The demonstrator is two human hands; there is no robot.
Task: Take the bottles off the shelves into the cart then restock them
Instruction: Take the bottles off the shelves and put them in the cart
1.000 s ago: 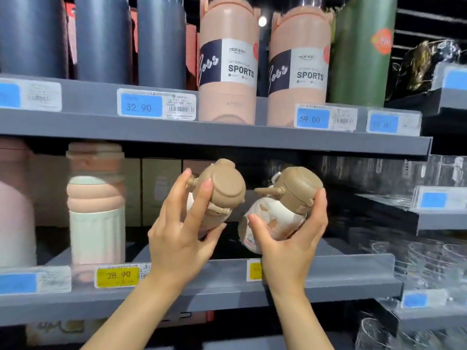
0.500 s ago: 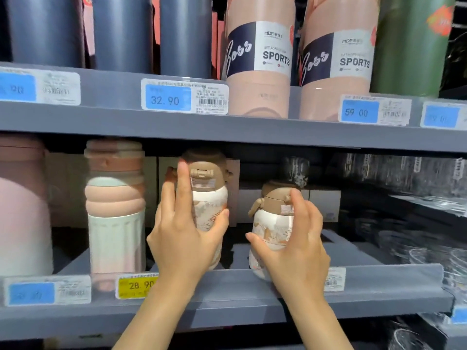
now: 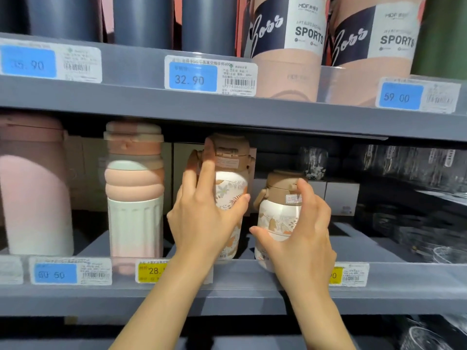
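Grey metal forms the front lip of the lower shelf (image 3: 252, 296), nearest the camera, with a yellow price tag (image 3: 151, 271) partly hidden behind the left forearm and a blue tag (image 3: 55, 273) further left. Both arms reach over this lip. The left hand (image 3: 202, 218) wraps the taller floral bottle (image 3: 228, 195), fingers up along its side and brown lid, thumb curled round the front of the body; this grip holds the bottle upright on the shelf. The right hand (image 3: 300, 238) curls around the shorter floral bottle (image 3: 278, 215), thumb at its lower front and fingers over the right side up to the lid; whether the fingers press it firmly cannot be told. That bottle stands upright too, just beside the taller one, its base behind the clear shelf guard. To the left stands a ribbed pink-and-white bottle (image 3: 135, 193), and beyond it a large pink flask (image 3: 32, 198). Behind the bottles sit pale boxes (image 3: 341, 195), with clear glassware (image 3: 414, 162) off to the right. On the upper shelf (image 3: 227, 109) above are dark grey tumblers (image 3: 144, 21) and two pink bottles (image 3: 285, 46) labelled SPORTS, with blue price tags reading 32.90 and 59.00.
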